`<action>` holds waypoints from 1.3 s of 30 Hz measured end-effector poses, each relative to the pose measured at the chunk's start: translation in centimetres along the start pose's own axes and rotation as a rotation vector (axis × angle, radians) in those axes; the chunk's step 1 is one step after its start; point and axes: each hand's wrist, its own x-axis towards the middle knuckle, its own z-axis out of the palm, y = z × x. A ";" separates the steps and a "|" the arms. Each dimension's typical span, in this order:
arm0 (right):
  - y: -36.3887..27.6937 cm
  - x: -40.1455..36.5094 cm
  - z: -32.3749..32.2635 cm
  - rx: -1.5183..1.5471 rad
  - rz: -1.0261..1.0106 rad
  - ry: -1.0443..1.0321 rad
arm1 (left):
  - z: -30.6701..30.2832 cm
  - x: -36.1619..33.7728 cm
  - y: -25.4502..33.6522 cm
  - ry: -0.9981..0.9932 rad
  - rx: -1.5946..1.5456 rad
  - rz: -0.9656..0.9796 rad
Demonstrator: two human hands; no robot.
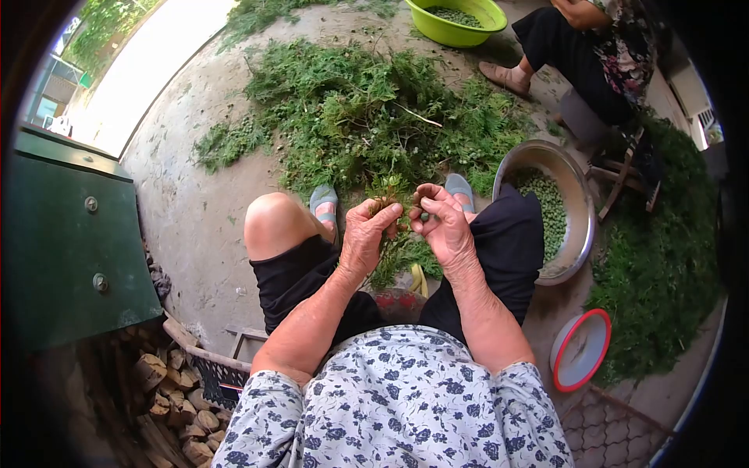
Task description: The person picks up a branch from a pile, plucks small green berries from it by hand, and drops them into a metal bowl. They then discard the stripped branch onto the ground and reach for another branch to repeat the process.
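Observation:
My left hand (364,236) is closed on a green conifer sprig (388,187), its thumb pressed against the stems. Leafy tips stick up above the fingers, and some greenery hangs below them. Just right of the sprig is my right hand (446,232), with thumb and fingers curled together; what they pinch, if anything, is too small to name. Beside my right knee stands a large metal basin (580,234) holding many small green cones (552,218). A big heap of cut conifer branches (343,117) lies on the ground beyond my feet.
A lime-green basin (460,33) with more cones stands at the far side. Another person (577,54) sits at the upper right. A red-rimmed bowl (580,351) and more greenery (655,288) lie right. A green cabinet (70,242) and split firewood (175,390) are left.

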 end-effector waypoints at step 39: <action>-2.1 -0.6 0.6 -0.605 0.082 -0.140 | 0.4 -1.4 1.5 -0.266 0.610 0.067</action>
